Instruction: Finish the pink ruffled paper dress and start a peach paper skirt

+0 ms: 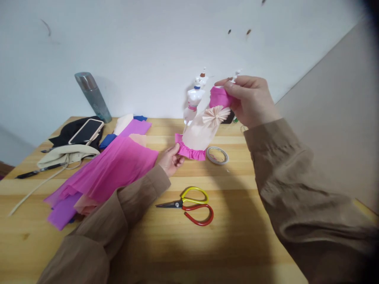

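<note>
Pink dress point(199, 133) slants upper-right (ruffled hem point(192, 153) lower-left).

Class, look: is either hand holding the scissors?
No, the scissors lie on the wooden table, while the left hand holds the ruffled hem of the pink-and-peach dress and the right hand its upper end.

A: What's worn?
B: Left sleeve point(117, 221) and right sleeve point(296, 201) match: long, loose, matte brown, creased.
A: Wrist ends?
B: Left cuff point(160, 178) and right cuff point(268, 135), plain same-brown bands. Big folds further up.
A: Past those?
B: Left hand point(171, 161), right hand point(251, 98): bare.
</note>
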`<state>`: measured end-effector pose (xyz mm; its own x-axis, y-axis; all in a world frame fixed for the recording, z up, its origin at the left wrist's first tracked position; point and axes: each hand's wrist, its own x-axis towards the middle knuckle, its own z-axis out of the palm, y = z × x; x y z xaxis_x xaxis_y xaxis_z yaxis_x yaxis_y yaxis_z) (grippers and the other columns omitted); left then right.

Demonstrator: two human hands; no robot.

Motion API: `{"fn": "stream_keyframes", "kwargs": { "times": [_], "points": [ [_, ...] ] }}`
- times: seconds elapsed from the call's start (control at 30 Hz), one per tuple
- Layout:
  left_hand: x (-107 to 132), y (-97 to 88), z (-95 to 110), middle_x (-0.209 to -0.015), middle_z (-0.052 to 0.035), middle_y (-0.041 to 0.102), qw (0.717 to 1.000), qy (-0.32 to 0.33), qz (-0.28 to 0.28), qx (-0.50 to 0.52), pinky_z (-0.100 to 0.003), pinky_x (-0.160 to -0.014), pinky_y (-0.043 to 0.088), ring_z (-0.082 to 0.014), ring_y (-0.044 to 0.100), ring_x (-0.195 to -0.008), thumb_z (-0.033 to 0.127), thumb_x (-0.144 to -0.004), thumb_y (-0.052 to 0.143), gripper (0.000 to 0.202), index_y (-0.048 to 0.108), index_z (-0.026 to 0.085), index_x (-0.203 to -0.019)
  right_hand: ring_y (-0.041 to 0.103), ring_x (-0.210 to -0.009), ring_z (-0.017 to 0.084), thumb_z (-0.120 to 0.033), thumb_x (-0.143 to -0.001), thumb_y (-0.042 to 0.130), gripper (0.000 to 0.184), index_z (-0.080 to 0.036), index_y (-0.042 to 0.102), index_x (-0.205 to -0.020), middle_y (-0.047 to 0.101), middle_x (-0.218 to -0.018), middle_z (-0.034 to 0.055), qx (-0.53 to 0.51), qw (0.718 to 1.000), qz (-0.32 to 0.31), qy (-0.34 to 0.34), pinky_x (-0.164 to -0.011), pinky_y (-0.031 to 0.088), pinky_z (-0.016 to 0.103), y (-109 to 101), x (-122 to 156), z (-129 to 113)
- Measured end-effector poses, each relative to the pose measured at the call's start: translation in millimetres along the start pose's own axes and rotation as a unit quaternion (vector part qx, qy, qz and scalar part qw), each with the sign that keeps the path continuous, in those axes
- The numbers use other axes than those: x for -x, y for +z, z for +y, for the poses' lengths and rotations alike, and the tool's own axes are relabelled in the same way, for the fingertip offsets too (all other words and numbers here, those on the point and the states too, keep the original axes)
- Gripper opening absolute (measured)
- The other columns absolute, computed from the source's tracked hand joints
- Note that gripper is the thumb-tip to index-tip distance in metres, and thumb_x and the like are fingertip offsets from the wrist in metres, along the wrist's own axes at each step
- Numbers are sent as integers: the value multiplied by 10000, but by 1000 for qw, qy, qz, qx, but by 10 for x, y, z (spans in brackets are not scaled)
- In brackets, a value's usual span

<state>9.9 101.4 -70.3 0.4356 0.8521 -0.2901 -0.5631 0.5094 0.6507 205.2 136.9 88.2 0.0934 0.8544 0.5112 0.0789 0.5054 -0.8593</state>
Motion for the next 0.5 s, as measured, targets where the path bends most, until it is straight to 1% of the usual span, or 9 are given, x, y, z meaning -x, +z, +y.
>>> {"fn": "stream_keyframes", "kwargs": {
  "times": [0.07, 0.1, 0.17, 0.23, 0.3, 0.37, 0.43, 0.5],
  "points": [
    [41, 30, -11, -634, 37, 546, 999, 22, -34, -19, -164, -367, 231, -57, 479, -449, 438, -716, 769, 353, 545, 174, -779, 587, -612, 66, -76, -813, 656, 92, -100, 725, -758, 651, -649, -19, 1, 1000, -1, -10, -591, 476, 251, -23, -5, -56],
    [64, 52, -18, -655, 34, 556, 998, 35, -50, -35, -166, -377, 241, -59, 494, -472, 423, -688, 793, 363, 550, 173, -791, 588, -609, 62, -75, -809, 656, 107, -104, 721, -730, 648, -636, -27, 0, 1000, -1, -16, -584, 471, 241, -29, -6, -78],
    [104, 103, -40, -701, 31, 581, 993, 63, -64, -72, -165, -401, 272, -56, 510, -509, 328, -644, 828, 357, 571, 172, -837, 586, -597, 53, -78, -797, 666, 124, -116, 720, -692, 644, -613, -40, -5, 1000, 3, -29, -569, 462, 220, -36, -8, -107],
    [125, 153, -70, -727, 28, 602, 989, 87, -54, -104, -165, -428, 304, -56, 523, -541, 213, -632, 820, 342, 593, 170, -884, 586, -587, 52, -95, -780, 694, 93, -125, 737, -704, 645, -601, -42, -7, 999, 5, -34, -555, 453, 215, -47, -22, -116],
    [120, 185, -97, -728, 24, 621, 987, 107, -34, -118, -168, -455, 334, -60, 540, -565, 117, -632, 784, 315, 603, 163, -886, 589, -586, 61, -131, -746, 746, 30, -133, 750, -717, 653, -601, -33, -4, 999, 4, -34, -547, 454, 229, -70, -54, -107],
    [96, 188, -108, -707, 22, 630, 987, 114, -19, -112, -170, -476, 353, -62, 551, -569, 56, -631, 753, 286, 605, 154, -856, 600, -596, 79, -186, -698, 805, 72, -150, 745, -682, 675, -621, -16, -4, 999, 3, -36, -549, 469, 252, -101, -100, -91],
    [67, 163, -92, -673, 21, 625, 989, 106, -16, -100, -173, -485, 366, -61, 550, -551, 53, -640, 748, 242, 595, 144, -804, 615, -609, 95, -238, -642, 852, 137, -175, 732, -628, 698, -648, -6, -9, 999, 1, -39, -547, 483, 264, -128, -146, -80],
    [49, 125, -61, -645, 18, 611, 991, 94, -24, -91, -178, -479, 377, -70, 557, -538, 113, -671, 758, 208, 580, 142, -774, 615, -591, 99, -270, -603, 877, 170, -192, 726, -598, 704, -647, -2, -11, 999, 2, -38, -514, 473, 256, -132, -178, -83]
  ]
}}
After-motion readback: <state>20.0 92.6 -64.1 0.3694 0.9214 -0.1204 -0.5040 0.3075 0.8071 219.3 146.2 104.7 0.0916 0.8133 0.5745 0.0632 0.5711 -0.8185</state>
